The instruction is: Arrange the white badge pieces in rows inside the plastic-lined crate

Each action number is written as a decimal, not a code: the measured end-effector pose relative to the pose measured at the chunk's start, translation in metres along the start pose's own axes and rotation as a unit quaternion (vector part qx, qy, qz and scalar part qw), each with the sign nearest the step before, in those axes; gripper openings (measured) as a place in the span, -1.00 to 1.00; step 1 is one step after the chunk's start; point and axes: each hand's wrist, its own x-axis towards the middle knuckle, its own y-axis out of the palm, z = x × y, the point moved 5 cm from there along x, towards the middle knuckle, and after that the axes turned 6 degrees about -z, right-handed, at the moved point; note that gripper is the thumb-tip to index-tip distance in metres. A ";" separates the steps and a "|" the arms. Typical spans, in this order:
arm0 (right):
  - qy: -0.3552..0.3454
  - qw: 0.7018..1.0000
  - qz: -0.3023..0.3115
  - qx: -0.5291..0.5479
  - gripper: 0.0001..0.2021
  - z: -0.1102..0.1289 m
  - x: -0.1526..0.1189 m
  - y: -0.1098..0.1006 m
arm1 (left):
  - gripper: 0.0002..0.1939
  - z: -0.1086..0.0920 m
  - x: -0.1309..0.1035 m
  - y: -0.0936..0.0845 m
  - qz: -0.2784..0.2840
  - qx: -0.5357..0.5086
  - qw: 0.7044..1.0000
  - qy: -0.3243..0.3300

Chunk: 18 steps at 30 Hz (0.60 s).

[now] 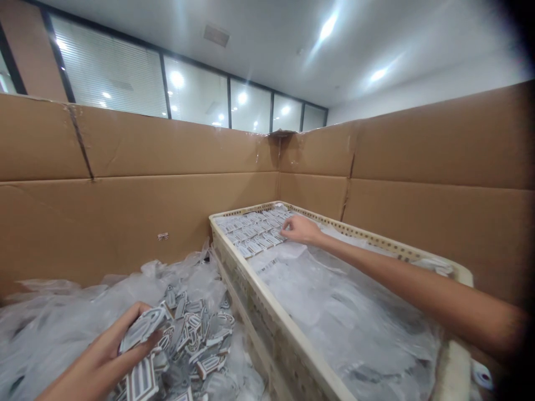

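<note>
My left hand (121,351) is closed round a few flat grey-and-white pieces with brown edges (144,326), at the lower left. Beneath and beside it lies a loose heap of the same kind of pieces (194,334) on clear plastic. At the far end of a cream plastic crate (267,289), my right hand (301,229) has its thumb and fingers pinched together over rows of similar flat pieces (254,231). Whatever the right fingertips hold, if anything, is too small to make out. The rows lie side by side, partly under my right hand.
Crumpled translucent plastic sheeting (346,301) covers the nearer part of the crate. More plastic bagging (54,317) spreads over the left side. Tall cardboard walls (175,211) meet in a corner behind the crate. Another crate (238,312) appears stacked underneath.
</note>
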 end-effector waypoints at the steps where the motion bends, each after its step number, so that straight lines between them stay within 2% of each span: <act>1: 0.001 1.000 -0.011 -0.002 -0.66 -0.003 0.001 -0.001 | -0.27 0.002 -0.001 0.001 0.003 0.004 1.000 -0.011; 4: 0.018 1.000 -0.023 -0.010 -0.60 -0.015 0.002 -0.003 | -0.21 0.009 0.000 0.003 0.013 0.006 0.999 -0.039; 8: 0.050 0.999 0.001 -0.011 -0.60 -0.028 0.003 0.001 | -0.17 0.012 -0.002 0.004 0.029 0.002 0.998 -0.050; 15: 0.060 0.998 0.010 0.004 -0.65 -0.027 0.004 0.005 | -0.16 0.001 -0.003 0.002 0.025 -0.004 0.998 -0.052; 18: 0.055 0.998 0.010 0.012 -0.68 -0.026 0.003 0.005 | -0.24 -0.008 -0.002 0.000 0.024 -0.009 0.999 -0.021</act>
